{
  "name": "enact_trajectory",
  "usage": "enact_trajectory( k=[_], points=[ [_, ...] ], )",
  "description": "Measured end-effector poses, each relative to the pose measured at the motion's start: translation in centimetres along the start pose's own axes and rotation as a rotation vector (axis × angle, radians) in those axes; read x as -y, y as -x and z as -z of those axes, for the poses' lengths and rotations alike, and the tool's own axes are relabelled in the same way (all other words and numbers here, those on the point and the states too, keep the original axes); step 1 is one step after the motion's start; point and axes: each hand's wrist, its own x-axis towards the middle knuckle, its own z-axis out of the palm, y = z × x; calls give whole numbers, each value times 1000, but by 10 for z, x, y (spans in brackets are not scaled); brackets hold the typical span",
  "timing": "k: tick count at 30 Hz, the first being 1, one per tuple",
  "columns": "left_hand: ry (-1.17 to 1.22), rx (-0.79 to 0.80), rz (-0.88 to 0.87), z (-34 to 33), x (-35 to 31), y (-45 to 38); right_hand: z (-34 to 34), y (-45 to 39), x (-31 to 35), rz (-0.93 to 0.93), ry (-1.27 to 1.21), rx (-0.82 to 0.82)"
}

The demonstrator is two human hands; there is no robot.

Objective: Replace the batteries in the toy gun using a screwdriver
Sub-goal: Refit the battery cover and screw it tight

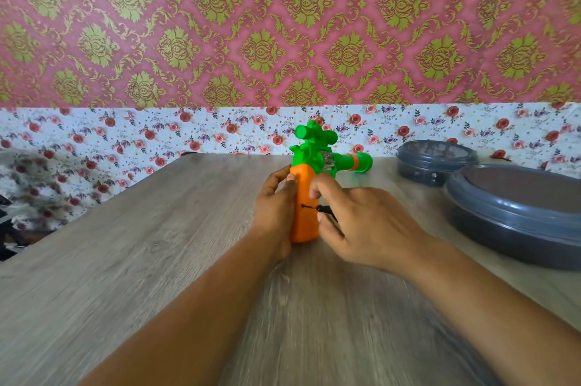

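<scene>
A toy gun (314, 159) with a green body and an orange grip lies on the wooden table (157, 259), its barrel pointing right. My left hand (276, 209) grips the orange handle from the left, thumb on its top. My right hand (361, 225) holds a small black screwdriver (323, 211), whose tip touches the right side of the orange grip. Most of the screwdriver is hidden under my fingers. The picture is slightly blurred.
Two round grey containers with lids stand at the right, a smaller one (435, 160) at the back and a larger one (518, 212) nearer. A floral-papered wall runs behind the table. Dark clutter sits beyond the table's left edge.
</scene>
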Motion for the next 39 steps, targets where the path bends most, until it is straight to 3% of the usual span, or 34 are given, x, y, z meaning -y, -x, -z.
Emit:
enact_trajectory(
  k=[7,12,15,21,27,33,39],
  points=[
    [-12,-9,10,1,1,-2,-1,0,-12,51,2,4],
    [-22,28,8,2,1,-2,-10,-1,-7,-93,-158,-125],
    [-36,35,0,2,1,-2,-12,-2,-2,-155,-89,-177],
    [-35,11,24,3,1,-3,1,-1,-4,-201,-120,37],
    [-37,9,9,4,3,-5,5,-2,-9,-121,-165,-10],
    [-28,-5,20,5,4,-6,-8,-2,-7,-201,-113,-144],
    [-53,-16,23,5,4,-6,-4,-2,-3,-244,-60,-72]
  ],
)
